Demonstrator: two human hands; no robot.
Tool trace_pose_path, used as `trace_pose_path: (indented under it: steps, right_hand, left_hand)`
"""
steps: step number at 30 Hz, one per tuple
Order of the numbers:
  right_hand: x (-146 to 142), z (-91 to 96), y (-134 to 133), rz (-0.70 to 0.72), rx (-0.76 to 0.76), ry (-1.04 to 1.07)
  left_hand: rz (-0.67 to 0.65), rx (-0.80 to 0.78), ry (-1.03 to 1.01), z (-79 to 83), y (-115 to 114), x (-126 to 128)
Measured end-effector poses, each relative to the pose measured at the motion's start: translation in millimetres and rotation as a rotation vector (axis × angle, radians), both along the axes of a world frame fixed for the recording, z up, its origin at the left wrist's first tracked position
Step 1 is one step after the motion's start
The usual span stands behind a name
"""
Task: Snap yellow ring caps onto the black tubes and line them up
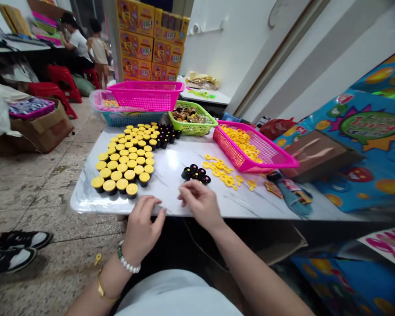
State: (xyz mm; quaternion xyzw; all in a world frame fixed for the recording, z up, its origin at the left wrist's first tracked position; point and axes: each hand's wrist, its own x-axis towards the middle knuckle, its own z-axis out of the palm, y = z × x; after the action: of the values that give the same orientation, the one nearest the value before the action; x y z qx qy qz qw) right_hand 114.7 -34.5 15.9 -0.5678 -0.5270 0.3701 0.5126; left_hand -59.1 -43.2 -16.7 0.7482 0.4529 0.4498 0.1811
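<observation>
My left hand (144,221) rests at the near edge of the white marble table (171,164), fingers curled down on the surface, just below a block of yellow-topped black caps (127,162). Beside it, my right hand (200,202) has its fingers bent together near the table edge, and I cannot make out anything in them. Just beyond it sits a small cluster of black caps (195,174). Loose yellow rings (225,173) lie scattered to the right of that cluster.
A pink basket of yellow rings (250,147) stands at the right, with a green basket (192,118) and a pink basket (146,94) at the back. Stacked yellow cartons, red stools and two people are behind. Someone's shoes (15,250) are at the left on the floor.
</observation>
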Motion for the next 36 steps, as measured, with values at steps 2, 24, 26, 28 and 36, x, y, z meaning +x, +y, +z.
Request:
trace_pose_path:
  steps: [2,24,26,28,36]
  right_hand:
    - [39,-3.9,-11,-0.255,0.117,-0.217]
    - [169,-58.1,19,-0.465,0.183,-1.051]
    - [170,-58.6,18,-0.505,0.203,-1.009]
    - [171,-58.6,16,-0.528,0.23,-0.988]
    - [160,-55.2,-14,-0.477,0.429,-1.229]
  left_hand:
    - [-0.038,-0.01,0.051,2.0,9,19]
    - [0.009,-0.154,0.416,12.2,62,104]
    - [0.017,-0.166,0.431,12.2,63,107]
    - [0.008,-0.177,0.422,12.1,64,106]
    - [-0.035,-0.132,0.271,6.5,52,54]
